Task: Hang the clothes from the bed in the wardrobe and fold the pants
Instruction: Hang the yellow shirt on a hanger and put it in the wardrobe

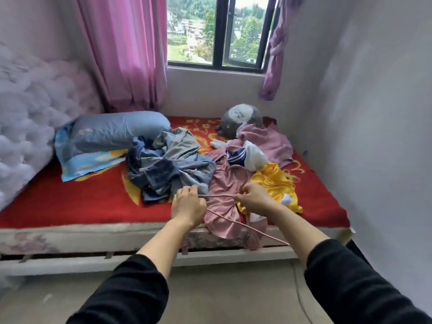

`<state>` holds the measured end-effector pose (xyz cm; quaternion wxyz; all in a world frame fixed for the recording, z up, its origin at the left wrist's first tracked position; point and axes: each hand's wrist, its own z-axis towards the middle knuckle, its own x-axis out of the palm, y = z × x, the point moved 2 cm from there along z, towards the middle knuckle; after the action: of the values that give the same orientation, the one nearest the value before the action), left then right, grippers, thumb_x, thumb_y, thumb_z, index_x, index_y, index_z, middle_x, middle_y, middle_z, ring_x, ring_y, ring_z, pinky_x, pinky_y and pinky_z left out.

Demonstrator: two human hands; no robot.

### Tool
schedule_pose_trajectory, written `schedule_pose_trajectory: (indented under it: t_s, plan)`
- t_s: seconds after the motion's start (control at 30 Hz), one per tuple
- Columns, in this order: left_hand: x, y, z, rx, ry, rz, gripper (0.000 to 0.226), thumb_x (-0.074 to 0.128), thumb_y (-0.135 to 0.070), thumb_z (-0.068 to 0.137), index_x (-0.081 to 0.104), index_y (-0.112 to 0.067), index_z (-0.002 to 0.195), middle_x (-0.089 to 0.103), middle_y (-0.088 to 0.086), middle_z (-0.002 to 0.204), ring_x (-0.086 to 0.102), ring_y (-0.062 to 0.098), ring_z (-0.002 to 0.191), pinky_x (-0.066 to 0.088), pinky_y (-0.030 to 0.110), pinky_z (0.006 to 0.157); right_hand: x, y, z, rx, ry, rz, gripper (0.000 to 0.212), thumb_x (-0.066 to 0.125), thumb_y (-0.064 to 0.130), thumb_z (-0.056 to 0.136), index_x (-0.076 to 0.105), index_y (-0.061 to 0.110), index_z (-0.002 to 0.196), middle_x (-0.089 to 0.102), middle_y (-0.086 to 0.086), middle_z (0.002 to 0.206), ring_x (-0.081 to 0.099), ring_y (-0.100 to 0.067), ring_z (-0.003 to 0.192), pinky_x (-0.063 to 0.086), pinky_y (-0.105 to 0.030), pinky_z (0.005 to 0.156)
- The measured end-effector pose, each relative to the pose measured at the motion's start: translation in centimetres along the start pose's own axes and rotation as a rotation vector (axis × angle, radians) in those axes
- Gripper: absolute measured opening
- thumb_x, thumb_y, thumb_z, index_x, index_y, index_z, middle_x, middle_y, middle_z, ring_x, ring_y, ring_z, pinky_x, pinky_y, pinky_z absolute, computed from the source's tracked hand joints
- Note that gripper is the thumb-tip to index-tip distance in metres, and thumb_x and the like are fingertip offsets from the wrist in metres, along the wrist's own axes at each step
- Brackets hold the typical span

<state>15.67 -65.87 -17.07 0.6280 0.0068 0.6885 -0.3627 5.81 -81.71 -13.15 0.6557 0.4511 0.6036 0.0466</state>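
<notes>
A dusty-pink garment (pixel 224 188) lies on the red bed cover (pixel 81 197) and drapes over the bed's front edge. My left hand (pixel 188 206) and my right hand (pixel 253 197) each pinch its thin pink cord (pixel 216 195), which is stretched taut between them. A longer length of cord trails down to the right past the mattress edge. A curved pink hanger (pixel 238 167) lies on the garment. Left of it sits a heap of blue and grey clothes (pixel 168 167). A yellow garment (pixel 275 183) and a white one (pixel 256 156) lie to the right.
A blue pillow (pixel 112 134) lies at the left by the tufted headboard (pixel 25 118). A grey plush toy (pixel 243 118) and a pink towel (pixel 273 141) sit at the back under the window (pixel 217 31). A wall (pixel 374 113) closes the right side. Bare floor (pixel 222 293) lies below.
</notes>
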Motion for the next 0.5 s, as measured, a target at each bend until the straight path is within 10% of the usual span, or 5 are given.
schedule_pose_trajectory:
  t_s: [0.17, 0.5]
  plan:
    - [6.7, -6.4, 6.6, 0.081, 0.116, 0.018, 0.042, 0.041, -0.022, 0.091, 0.045, -0.012, 0.132, 0.046, 0.014, 0.137, 0.038, 0.029, 0.127, 0.03, 0.037, 0.106, -4.4, -7.7, 6.1, 0.102, -0.065, 0.047, 0.031, 0.062, 0.02, 0.086, 0.063, -0.011, 0.083, 0.066, -0.025, 0.087, 0.064, -0.037, 0.084, 0.053, -0.049, 0.076]
    - [20.5, -13.5, 23.4, 0.166, 0.31, 0.038, 0.04, 0.044, -0.022, 0.092, 0.049, -0.009, 0.13, 0.048, 0.015, 0.134, 0.04, 0.032, 0.125, 0.033, 0.038, 0.104, -9.5, -21.0, 20.7, 0.339, -0.141, 0.088, 0.027, 0.055, 0.021, 0.092, 0.065, -0.001, 0.081, 0.064, -0.015, 0.092, 0.058, -0.031, 0.095, 0.038, -0.033, 0.072]
